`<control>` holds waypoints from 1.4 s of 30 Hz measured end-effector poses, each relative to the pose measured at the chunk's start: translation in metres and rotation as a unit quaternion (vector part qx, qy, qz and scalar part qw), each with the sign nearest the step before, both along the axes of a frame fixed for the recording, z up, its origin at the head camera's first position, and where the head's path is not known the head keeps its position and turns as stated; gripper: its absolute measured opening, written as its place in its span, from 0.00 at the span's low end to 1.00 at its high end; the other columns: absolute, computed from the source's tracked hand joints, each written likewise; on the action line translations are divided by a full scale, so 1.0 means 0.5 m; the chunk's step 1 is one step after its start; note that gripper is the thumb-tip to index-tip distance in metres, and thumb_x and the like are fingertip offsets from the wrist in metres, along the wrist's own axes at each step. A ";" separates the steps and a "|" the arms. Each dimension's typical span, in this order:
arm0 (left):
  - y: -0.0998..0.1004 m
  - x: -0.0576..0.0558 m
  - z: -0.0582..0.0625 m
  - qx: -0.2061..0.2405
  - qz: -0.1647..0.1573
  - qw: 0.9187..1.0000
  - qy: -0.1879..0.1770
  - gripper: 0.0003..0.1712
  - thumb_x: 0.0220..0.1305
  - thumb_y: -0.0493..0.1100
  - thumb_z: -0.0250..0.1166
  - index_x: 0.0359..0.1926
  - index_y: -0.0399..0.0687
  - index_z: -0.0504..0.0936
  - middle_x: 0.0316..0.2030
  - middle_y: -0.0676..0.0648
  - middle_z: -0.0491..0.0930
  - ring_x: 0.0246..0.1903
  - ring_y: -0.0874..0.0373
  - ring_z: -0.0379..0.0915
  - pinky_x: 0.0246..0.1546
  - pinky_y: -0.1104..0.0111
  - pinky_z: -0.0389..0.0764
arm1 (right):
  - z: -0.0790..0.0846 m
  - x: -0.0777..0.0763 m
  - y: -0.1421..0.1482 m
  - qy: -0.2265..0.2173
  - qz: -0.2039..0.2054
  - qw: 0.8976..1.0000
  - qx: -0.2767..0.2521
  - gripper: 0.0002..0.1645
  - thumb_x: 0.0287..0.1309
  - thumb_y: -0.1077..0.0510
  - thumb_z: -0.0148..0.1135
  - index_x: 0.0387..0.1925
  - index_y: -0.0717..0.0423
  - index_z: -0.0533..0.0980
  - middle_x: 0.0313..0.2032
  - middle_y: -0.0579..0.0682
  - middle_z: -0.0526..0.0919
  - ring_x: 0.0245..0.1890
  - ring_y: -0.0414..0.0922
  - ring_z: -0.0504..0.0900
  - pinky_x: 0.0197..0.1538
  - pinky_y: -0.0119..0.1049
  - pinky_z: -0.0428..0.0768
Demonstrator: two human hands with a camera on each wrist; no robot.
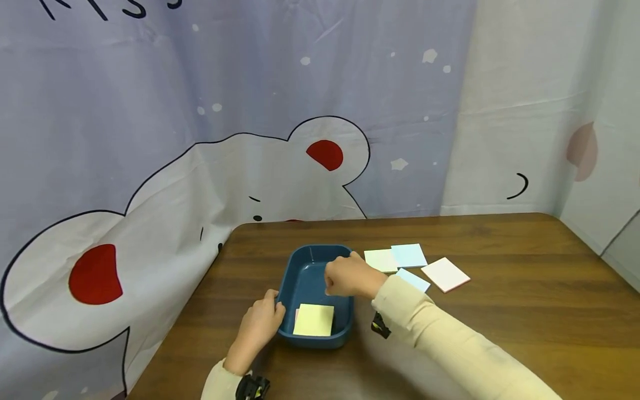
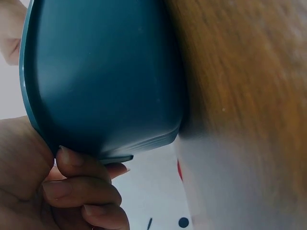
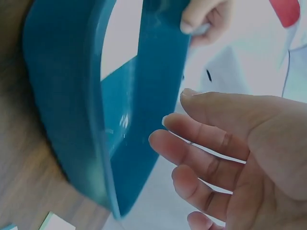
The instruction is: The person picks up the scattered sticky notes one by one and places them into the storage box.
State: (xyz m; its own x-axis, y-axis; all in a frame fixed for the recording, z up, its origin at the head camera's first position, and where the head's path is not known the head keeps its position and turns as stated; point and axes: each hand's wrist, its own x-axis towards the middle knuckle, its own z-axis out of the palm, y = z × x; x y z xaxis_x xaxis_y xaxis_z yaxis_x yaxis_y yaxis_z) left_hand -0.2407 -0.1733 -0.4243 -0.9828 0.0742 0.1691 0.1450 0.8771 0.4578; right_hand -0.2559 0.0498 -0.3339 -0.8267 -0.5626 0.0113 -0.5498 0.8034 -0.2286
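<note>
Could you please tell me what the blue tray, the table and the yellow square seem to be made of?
The blue tray looks like moulded plastic, semi-gloss, given its smooth walls and soft highlights. The table shows brown grain and slight sheen: wood or wood-look laminate. The yellow square is probably matte paper, flat and without shine.

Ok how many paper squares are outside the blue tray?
4: a pale yellow square nearest the tray, a light blue square beside it, a whitish square farthest right, a second blue square partly behind the sleeve, which may hide more.

Smooth plastic tray (image 1: 307,283) (softly glossy), matt paper notes (image 1: 314,320), wood-grained tabletop (image 1: 500,333), creased cloth backdrop (image 1: 350,66)
</note>
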 end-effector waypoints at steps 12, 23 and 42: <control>0.001 -0.001 0.003 -0.002 0.005 1.000 -0.010 0.22 0.64 0.41 0.54 0.54 0.32 0.74 0.37 0.34 0.83 0.25 0.49 0.77 0.27 0.55 0.75 | 0.022 -0.005 0.111 -0.012 -0.040 0.998 -0.040 0.06 0.54 0.55 0.67 0.23 0.48 0.82 0.23 0.40 0.82 0.22 0.35 0.73 0.35 0.37 0.59; 0.001 0.002 0.000 -0.003 0.009 1.000 -0.009 0.21 0.63 0.41 0.54 0.54 0.33 0.74 0.35 0.34 0.83 0.24 0.51 0.75 0.26 0.56 0.74 | -0.008 -0.039 0.266 -0.039 -0.120 0.990 -0.060 0.08 0.58 0.52 0.63 0.33 0.51 0.84 0.33 0.45 0.86 0.35 0.44 0.82 0.45 0.54 0.69; 0.002 0.000 0.003 -0.002 0.015 1.000 -0.014 0.21 0.64 0.41 0.55 0.54 0.33 0.74 0.39 0.33 0.83 0.28 0.47 0.79 0.30 0.53 0.77 | -0.097 -0.036 0.475 -0.057 -0.249 0.963 -0.081 0.16 0.55 0.53 0.61 0.35 0.63 0.83 0.42 0.63 0.84 0.38 0.55 0.80 0.37 0.56 0.71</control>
State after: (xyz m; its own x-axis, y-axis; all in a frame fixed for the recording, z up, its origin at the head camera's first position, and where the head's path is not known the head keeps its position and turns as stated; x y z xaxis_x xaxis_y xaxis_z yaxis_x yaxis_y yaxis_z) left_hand -0.2405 -0.1724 -0.4227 -0.9888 0.0452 0.1420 0.1061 0.8827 0.4579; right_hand -0.2736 0.2872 -0.3824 -0.9947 -0.0943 -0.0408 -0.0695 0.9100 -0.4088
